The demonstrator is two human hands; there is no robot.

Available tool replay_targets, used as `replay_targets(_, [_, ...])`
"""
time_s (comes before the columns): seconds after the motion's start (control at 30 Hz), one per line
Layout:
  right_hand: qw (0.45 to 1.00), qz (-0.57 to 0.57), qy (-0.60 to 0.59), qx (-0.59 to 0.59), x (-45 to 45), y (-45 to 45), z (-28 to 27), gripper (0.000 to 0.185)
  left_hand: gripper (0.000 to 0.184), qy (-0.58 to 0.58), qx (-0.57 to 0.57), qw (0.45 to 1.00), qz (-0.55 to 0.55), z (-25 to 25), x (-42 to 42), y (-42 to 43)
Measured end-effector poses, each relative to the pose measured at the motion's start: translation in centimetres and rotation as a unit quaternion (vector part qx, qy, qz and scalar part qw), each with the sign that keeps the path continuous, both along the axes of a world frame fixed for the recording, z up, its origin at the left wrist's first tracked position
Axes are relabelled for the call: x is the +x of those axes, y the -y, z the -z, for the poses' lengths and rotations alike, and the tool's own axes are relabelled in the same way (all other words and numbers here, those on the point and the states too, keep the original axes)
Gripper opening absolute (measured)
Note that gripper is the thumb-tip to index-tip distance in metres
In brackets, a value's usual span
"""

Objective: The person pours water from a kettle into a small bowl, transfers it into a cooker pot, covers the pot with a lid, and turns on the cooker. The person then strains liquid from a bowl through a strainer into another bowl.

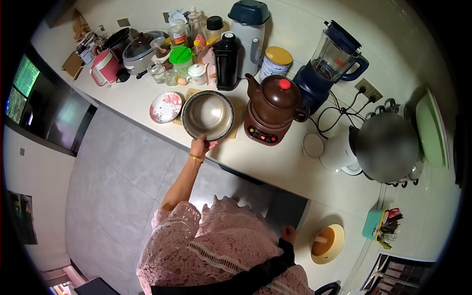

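My left hand [200, 146] is closed on the near rim of a round metal bowl [208, 115] with a dark edge. The bowl's inside shows bare, shiny metal. It is over the counter's front edge, partly above a light brown board [231, 129]. Just left of it sits a small dish with a pink flower pattern [166, 107]. Lower down, my right hand [287, 234] is beside my body, in shadow, and its fingers are hard to make out. Nearest to it is a cream bowl [339, 247] holding brownish liquid and a pale utensil.
A brown electric kettle [269, 110] with lit buttons stands right of the metal bowl. Behind are a dark bottle [226, 61], a blender [329, 64] and several jars. Cords [339, 110] run to a wall outlet. A white pitcher [339, 153] stands at right.
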State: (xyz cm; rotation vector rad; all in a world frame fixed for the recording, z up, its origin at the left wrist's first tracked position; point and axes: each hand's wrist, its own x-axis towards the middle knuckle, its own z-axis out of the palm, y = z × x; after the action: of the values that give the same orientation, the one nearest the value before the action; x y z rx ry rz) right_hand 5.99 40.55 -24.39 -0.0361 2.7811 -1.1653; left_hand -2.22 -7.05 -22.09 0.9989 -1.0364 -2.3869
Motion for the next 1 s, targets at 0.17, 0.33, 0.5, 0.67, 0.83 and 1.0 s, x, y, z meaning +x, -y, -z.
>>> replay_targets(0.17, [0.999,-0.025,0.017,0.014,-0.6,-0.1,-0.6,0.026,0.027,0.034,-0.012,0.999,0.003,-1.5,1.4,1.3])
replay_targets(0.33, [0.999,-0.027,0.037,0.01,-1.1,-0.6,-1.2,0.027,0.033,0.044,-0.002,0.996,0.071,-1.3,0.7,3.9])
replay_targets(0.5, [0.999,-0.022,0.046,0.011,-0.5,-1.4,-1.1,0.03,0.035,0.026,0.029,0.996,0.083,0.1,-0.4,6.3])
replay_targets(0.67, [0.997,-0.037,0.037,0.058,0.0,-3.6,2.4,0.032,0.032,0.028,0.038,0.994,0.097,3.5,-2.5,10.1])
replay_targets(0.83, [0.998,-0.035,0.023,0.047,0.4,-3.9,2.2,0.031,0.032,0.033,0.026,0.994,0.096,5.0,-3.4,12.3])
replay_targets(1.0, [0.993,-0.008,0.097,0.061,1.0,-4.6,3.1,0.032,0.034,0.044,0.045,0.994,0.087,4.7,-3.9,12.2])
